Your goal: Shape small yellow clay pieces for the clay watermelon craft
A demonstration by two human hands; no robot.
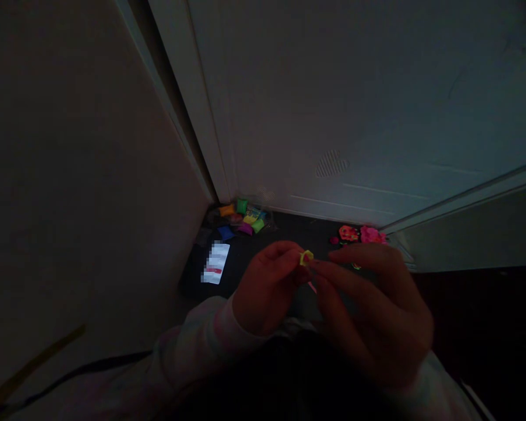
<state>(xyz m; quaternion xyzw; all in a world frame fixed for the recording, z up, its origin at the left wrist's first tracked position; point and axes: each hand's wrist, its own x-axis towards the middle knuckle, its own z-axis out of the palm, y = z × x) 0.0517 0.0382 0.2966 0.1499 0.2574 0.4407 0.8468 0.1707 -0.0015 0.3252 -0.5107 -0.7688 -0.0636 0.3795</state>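
Note:
My left hand (269,283) pinches a small yellow piece with a pink middle (306,258) between thumb and fingers; it looks like soft modelling clay. Close against its right side is my right hand (372,304), with thumb and a finger nearly together at the piece and another finger raised above. Whatever lies between those right fingertips is too small and dark to make out. A thin pink strip (312,287) shows below, between the two hands.
On the dark surface at the back left lie several coloured packets (245,227), with a lit white screen or card (219,263) nearer. Bright pink (372,235) and orange (348,233) shaped pieces lie at the back right. A pale panel (333,105) rises behind; a wall (92,175) stands left.

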